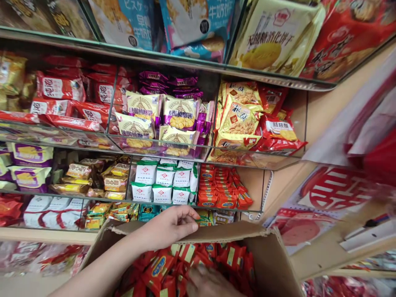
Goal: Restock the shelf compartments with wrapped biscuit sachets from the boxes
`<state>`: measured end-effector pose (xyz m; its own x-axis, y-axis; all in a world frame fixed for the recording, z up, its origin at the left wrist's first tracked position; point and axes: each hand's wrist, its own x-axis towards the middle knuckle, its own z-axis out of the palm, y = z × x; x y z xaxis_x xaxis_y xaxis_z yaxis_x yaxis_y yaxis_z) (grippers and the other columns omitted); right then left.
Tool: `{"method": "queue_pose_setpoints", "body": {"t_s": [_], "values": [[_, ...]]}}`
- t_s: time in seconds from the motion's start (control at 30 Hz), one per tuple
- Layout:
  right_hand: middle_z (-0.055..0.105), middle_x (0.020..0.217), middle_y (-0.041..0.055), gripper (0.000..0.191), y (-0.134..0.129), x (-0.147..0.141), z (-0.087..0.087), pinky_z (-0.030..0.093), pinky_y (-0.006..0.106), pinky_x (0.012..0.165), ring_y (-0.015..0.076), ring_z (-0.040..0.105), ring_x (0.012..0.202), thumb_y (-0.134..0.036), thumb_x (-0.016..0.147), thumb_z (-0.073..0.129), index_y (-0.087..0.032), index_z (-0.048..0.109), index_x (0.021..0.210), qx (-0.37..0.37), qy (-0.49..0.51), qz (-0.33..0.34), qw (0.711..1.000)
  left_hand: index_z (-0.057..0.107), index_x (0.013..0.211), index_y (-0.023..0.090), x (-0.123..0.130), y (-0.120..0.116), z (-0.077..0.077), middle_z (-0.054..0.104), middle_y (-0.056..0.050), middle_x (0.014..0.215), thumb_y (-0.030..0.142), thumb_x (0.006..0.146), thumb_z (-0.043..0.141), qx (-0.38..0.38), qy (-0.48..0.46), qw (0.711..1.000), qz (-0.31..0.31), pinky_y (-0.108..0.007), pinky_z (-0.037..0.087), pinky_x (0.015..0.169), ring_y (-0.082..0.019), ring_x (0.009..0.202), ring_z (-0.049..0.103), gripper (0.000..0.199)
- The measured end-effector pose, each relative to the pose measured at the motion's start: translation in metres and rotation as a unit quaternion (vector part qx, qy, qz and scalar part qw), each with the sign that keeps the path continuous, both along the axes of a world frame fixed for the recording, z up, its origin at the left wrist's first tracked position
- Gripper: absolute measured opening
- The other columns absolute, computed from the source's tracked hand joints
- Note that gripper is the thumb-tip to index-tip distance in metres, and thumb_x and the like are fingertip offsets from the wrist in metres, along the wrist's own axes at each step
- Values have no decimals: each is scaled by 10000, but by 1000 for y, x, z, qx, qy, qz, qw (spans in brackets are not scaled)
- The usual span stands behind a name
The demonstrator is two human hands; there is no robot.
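Note:
An opened cardboard box [222,233] full of small red wrapped packets [159,268] is in front of me. My left hand [175,225] is at the box's far edge, fingers loosely curled and the thumb apart from them. Nothing shows in its grasp. Down among the red packets is my right hand [210,282], smeared by motion, and its fingertips are partly hidden. Beyond the box, a lower shelf bin holds a stack of similar red packets [221,187]. White and green packets [163,177] fill the bin to its left.
Glass-fronted shelves [163,144] carry cream and purple biscuit packs [181,111], yellow packs [239,117] and red packs [60,88]. Larger bags [275,37] line the shelf above. A wooden side panel [287,177] and red and white hanging items [368,119] are at right.

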<state>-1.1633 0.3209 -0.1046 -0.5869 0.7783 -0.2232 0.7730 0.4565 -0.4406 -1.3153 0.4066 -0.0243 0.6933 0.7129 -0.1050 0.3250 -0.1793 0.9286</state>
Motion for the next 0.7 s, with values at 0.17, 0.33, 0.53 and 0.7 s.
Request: {"method": "queue_pose_setpoints", "body": {"t_s": [0.17,0.33,0.53,0.7], "values": [[435,1213,164,558,10,-3,-56,456,432,760,311,475,996,-182,693,493,-134,372,1235,106,-152,-8,983,513,875,167,3,-5,3,471,32,676,427,738,502,11,5,1000,-2,-192,340,554,-91,613,414,294],[563,947,125,327,15,2,-59,470,395,700,258,520,879,-63,738,386,-162,574,986,162,-204,-88,961,514,863,169,5,-7,3,445,47,646,419,735,508,24,4,1000,-1,-188,328,537,-83,584,395,282],[623,887,117,271,2,-2,-3,436,367,730,255,566,809,-217,694,550,-144,566,955,43,-178,-8,983,513,881,160,2,-2,0,526,23,708,411,738,512,3,-19,1000,-2,-198,351,571,-84,616,444,289],[623,825,2,369,-4,10,78,422,225,592,167,566,718,-536,658,542,-245,533,885,3,65,-134,989,512,957,116,-1,-4,5,610,-54,854,477,819,284,-76,-96,992,17,-241,366,613,-125,694,531,449]]}}
